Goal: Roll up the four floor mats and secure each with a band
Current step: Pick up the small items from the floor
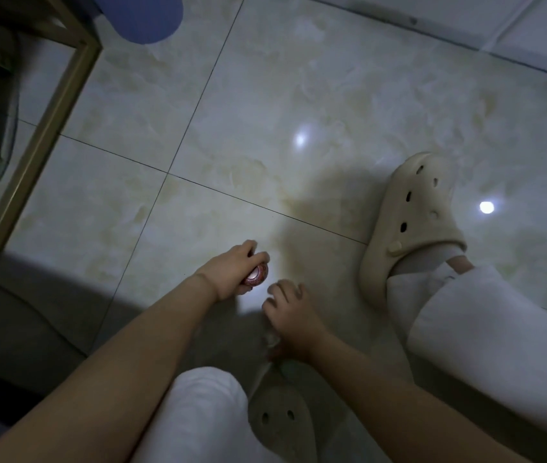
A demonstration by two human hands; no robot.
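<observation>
Head view: left hand (228, 274) grips a small pink-ended roll (257, 275), likely a rolled mat, low over the tile floor (265, 111), right hand (294, 315) curled just beside it, band-holding or not I can't tell; banding step, next needs a loop stretched over the roll's end.

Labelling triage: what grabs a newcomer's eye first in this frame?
The left hand gripping a small pink roll low at centre, with the right hand curled beside it. Then the cream clog at right on the glossy tiled floor, which mirrors two bright lights.
</observation>
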